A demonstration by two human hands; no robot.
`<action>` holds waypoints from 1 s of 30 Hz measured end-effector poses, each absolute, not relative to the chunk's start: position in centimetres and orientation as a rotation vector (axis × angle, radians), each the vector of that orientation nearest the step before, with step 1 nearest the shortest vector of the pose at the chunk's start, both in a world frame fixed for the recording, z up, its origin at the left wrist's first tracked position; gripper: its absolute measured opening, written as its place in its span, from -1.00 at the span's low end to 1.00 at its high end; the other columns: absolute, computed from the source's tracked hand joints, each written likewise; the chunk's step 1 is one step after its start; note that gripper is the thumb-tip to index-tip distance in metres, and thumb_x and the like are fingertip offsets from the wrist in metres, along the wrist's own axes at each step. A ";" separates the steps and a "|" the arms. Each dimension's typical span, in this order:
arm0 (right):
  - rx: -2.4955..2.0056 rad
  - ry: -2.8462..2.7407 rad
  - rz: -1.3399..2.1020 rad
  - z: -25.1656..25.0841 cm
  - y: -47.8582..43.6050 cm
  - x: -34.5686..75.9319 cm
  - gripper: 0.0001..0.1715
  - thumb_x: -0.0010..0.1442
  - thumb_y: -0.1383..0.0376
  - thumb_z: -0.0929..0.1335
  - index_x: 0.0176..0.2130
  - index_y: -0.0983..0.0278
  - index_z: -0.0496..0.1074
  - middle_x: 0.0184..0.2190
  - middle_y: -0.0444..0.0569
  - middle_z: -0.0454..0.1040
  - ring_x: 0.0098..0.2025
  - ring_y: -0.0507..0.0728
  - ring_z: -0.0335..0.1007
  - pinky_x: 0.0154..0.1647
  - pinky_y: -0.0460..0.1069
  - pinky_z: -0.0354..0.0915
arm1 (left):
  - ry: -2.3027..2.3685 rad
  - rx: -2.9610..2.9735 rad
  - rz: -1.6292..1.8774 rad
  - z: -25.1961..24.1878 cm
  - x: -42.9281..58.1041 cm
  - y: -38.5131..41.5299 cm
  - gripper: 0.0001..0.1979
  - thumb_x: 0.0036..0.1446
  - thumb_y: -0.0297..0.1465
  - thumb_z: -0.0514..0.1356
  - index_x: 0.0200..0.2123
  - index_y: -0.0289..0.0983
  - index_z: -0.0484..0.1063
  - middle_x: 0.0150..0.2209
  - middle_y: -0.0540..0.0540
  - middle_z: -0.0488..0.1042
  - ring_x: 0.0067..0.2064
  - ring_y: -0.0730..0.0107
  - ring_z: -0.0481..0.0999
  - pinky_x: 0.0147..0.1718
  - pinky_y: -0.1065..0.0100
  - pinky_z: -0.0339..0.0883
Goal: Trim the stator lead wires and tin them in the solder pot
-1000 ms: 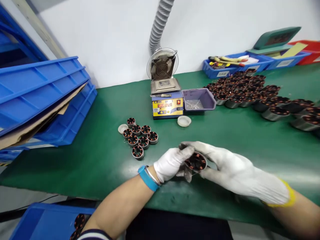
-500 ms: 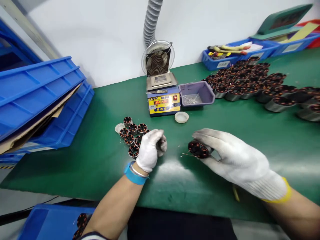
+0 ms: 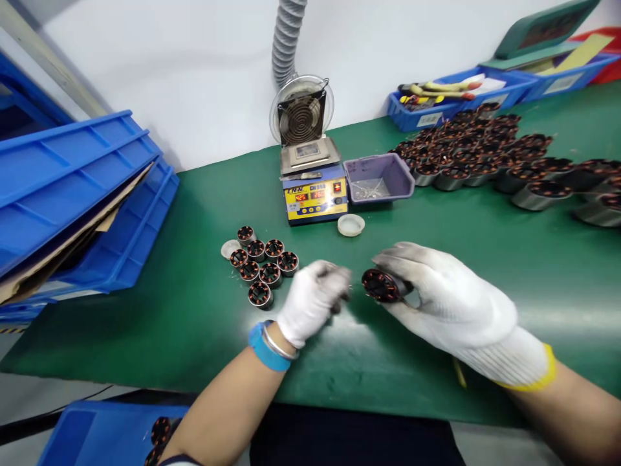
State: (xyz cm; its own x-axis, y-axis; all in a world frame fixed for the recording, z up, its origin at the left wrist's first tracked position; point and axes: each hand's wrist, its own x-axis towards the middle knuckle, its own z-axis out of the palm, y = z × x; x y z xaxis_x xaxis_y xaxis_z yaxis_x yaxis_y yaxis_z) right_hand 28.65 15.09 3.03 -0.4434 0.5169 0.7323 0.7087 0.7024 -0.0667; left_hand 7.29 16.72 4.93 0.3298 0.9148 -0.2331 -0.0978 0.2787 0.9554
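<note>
My right hand (image 3: 449, 301), in a white glove with a yellow cuff, grips a motor stator (image 3: 382, 285) with black insulation and copper windings. The stator is tipped so that its wound end faces left. Close to its left side is my left hand (image 3: 314, 298), gloved in white, fingers pressed together and slightly blurred. Whatever those fingers pinch, if anything, is hidden. A small group of stators (image 3: 260, 294) stands on the green table (image 3: 194, 330) to the left of my left hand.
At the back, a yellow-and-blue heating unit (image 3: 316, 200) stands below a fan and grey hose (image 3: 290, 42). Beside it are a purple bin (image 3: 405, 173) and a white dish (image 3: 350, 225). Many stators (image 3: 541, 194) crowd the right. Blue crates (image 3: 92, 194) lean at left.
My left hand has moved right, towards the stator, uncovering one stator of the left group. My right hand still holds its stator in nearly the same place.
</note>
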 end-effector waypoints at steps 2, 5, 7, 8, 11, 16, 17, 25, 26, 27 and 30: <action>-0.976 -2.137 -0.307 2.7 15.0 28.5 -0.61 0.14 0.40 0.34 0.00 0.30 0.37 -0.14 0.13 0.55 -0.10 0.25 0.55 -0.07 0.13 0.53 | 1.014 1.128 0.696 4.4 8.0 16.2 -0.60 -0.03 -0.07 0.37 -0.48 -0.25 0.33 -0.61 0.07 0.38 -0.65 0.59 0.24 -0.66 0.47 0.06; -1.176 -2.095 -0.202 2.4 14.6 28.5 -0.66 0.15 0.29 0.37 -0.05 0.28 0.43 -0.16 0.11 0.55 -0.15 0.22 0.57 -0.12 0.08 0.54 | 1.003 1.143 0.674 4.7 7.9 15.8 -0.66 0.00 -0.15 0.31 -0.54 -0.23 0.29 -0.65 0.07 0.35 -0.67 0.60 0.20 -0.67 0.46 0.05; -1.388 -2.013 -0.091 2.5 14.3 28.4 -0.61 0.09 0.20 0.40 -0.07 0.27 0.47 -0.15 0.10 0.55 -0.17 0.22 0.57 -0.12 0.07 0.55 | 1.015 1.124 0.742 5.1 7.4 16.1 -0.68 -0.02 -0.16 0.29 -0.54 -0.22 0.27 -0.67 0.09 0.34 -0.69 0.60 0.17 -0.69 0.46 0.02; -1.512 -1.954 -0.015 2.7 14.4 28.4 -0.56 0.05 0.17 0.41 -0.06 0.26 0.49 -0.14 0.09 0.56 -0.16 0.23 0.58 -0.11 0.08 0.55 | 1.026 1.106 0.795 5.2 7.1 16.3 -0.69 -0.02 -0.17 0.28 -0.54 -0.21 0.26 -0.67 0.10 0.33 -0.69 0.59 0.16 -0.70 0.46 0.01; -1.938 -1.721 0.206 4.2 15.7 28.5 -0.39 -0.04 0.11 0.43 0.03 0.21 0.49 -0.07 0.06 0.57 -0.09 0.29 0.57 -0.05 0.16 0.51 | 1.090 1.079 0.924 4.3 7.2 16.9 -0.68 0.03 -0.13 0.22 -0.54 -0.20 0.24 -0.66 0.11 0.30 -0.66 0.56 0.17 -0.67 0.45 0.03; -2.209 -1.937 0.223 7.0 21.5 30.1 -0.28 0.05 0.15 0.46 0.20 0.20 0.44 0.02 0.12 0.55 -0.01 0.35 0.53 -0.03 0.18 0.41 | 1.140 1.472 0.822 1.6 8.9 16.8 -0.74 0.09 -0.20 0.28 -0.49 -0.22 0.36 -0.51 0.03 0.44 -0.42 0.43 0.40 -0.36 0.37 0.30; -2.189 -2.023 0.208 7.2 22.8 30.4 -0.28 0.08 0.16 0.46 0.22 0.21 0.44 0.02 0.14 0.54 -0.01 0.34 0.53 -0.03 0.16 0.39 | 1.124 1.533 0.790 1.2 9.1 16.7 -0.77 0.10 -0.22 0.29 -0.46 -0.23 0.40 -0.46 0.01 0.49 -0.37 0.39 0.44 -0.29 0.36 0.33; -2.161 -2.325 0.300 6.6 28.4 29.9 -0.27 0.01 0.12 0.54 0.17 0.22 0.52 -0.08 0.06 0.57 -0.12 0.20 0.51 -0.11 0.06 0.27 | 1.102 1.715 0.601 0.6 8.8 17.1 -0.78 0.16 -0.15 0.28 -0.25 -0.17 0.51 -0.21 -0.07 0.64 -0.19 0.22 0.60 -0.08 0.28 0.45; -2.157 -2.344 0.313 6.7 28.6 29.7 -0.27 0.00 0.14 0.54 0.16 0.23 0.53 -0.10 0.05 0.58 -0.13 0.18 0.50 -0.11 0.04 0.26 | 1.104 1.721 0.587 0.5 8.8 17.1 -0.77 0.17 -0.15 0.27 -0.23 -0.17 0.52 -0.20 -0.07 0.65 -0.17 0.21 0.60 -0.07 0.27 0.45; -2.157 -2.357 0.324 6.9 28.9 29.6 -0.28 -0.01 0.16 0.55 0.14 0.24 0.54 -0.12 0.04 0.58 -0.16 0.15 0.50 -0.12 0.03 0.25 | 1.106 1.724 0.577 0.5 8.9 17.1 -0.77 0.17 -0.15 0.27 -0.22 -0.16 0.52 -0.19 -0.07 0.65 -0.16 0.20 0.61 -0.06 0.27 0.45; -2.132 -2.354 0.345 7.5 29.3 29.6 -0.34 0.06 0.18 0.51 0.14 0.28 0.53 -0.18 -0.02 0.59 -0.24 0.07 0.48 -0.14 -0.02 0.25 | 1.102 1.737 0.551 0.5 9.1 17.1 -0.77 0.18 -0.15 0.26 -0.21 -0.16 0.52 -0.16 -0.07 0.66 -0.12 0.17 0.62 -0.05 0.25 0.45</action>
